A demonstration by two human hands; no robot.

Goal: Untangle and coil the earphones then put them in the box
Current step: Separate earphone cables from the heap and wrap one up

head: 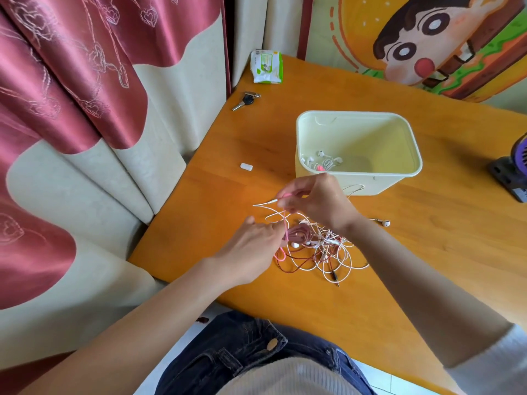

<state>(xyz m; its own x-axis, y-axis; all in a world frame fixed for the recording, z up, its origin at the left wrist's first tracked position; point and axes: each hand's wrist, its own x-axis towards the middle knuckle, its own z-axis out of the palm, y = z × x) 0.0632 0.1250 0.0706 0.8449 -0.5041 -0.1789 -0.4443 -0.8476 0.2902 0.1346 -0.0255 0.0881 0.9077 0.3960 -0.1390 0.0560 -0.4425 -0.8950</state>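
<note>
Untangle step in hand: right hand [313, 202] fingers pinch the pink cable [285, 226] near its plug, left hand [253, 240] fingers pinch it lower, by the tangle [325, 249] on the counter [427, 252] just before the box [353, 113]; next, I'd thread pink clear, then coil.

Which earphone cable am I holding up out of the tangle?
The pink cable: your right hand and left hand both pinch it, stretched between them. The white loops and dark red braided cable lie slack on the table.
</note>
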